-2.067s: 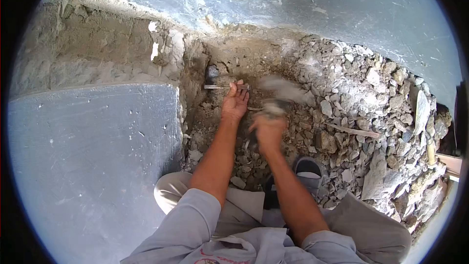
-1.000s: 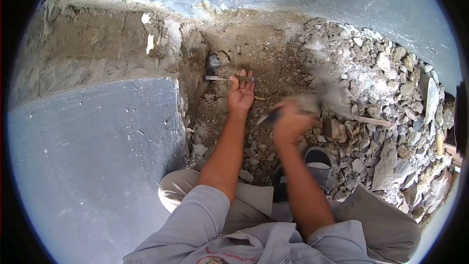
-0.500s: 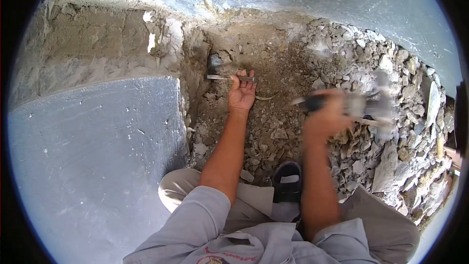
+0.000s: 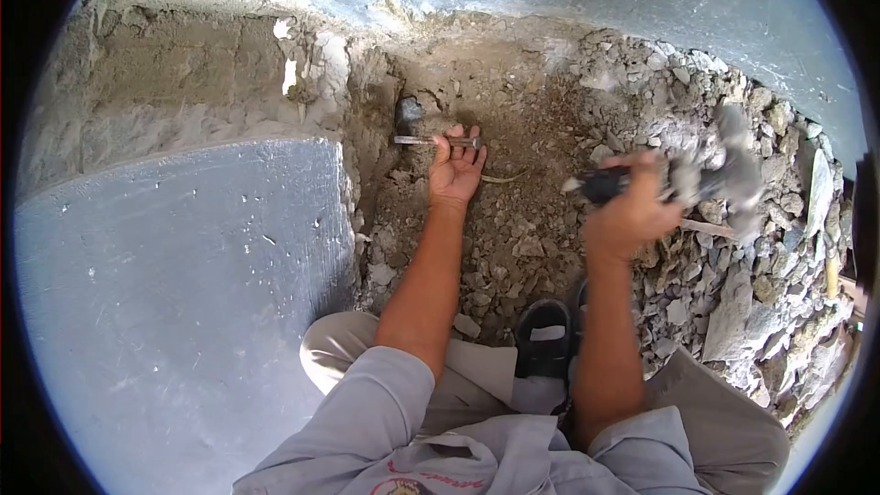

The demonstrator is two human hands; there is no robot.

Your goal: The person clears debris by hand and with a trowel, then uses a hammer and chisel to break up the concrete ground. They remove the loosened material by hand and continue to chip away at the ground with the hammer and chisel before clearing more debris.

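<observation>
- Chisel (image 4: 431, 140) lies level, tip leftward at the dug wall's dark hole (image 4: 406, 114); left hand (image 4: 456, 170) fingers curl round its right end.
- Hammer (image 4: 706, 174), clenched in the right hand (image 4: 628, 211), sits well right of the chisel, along its axis.

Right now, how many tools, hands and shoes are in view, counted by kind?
Hands: 2, the left hand and the right hand
Tools: 2, the chisel and the blurred hammer
Shoes: 1, a black shoe
Total: 5
</observation>
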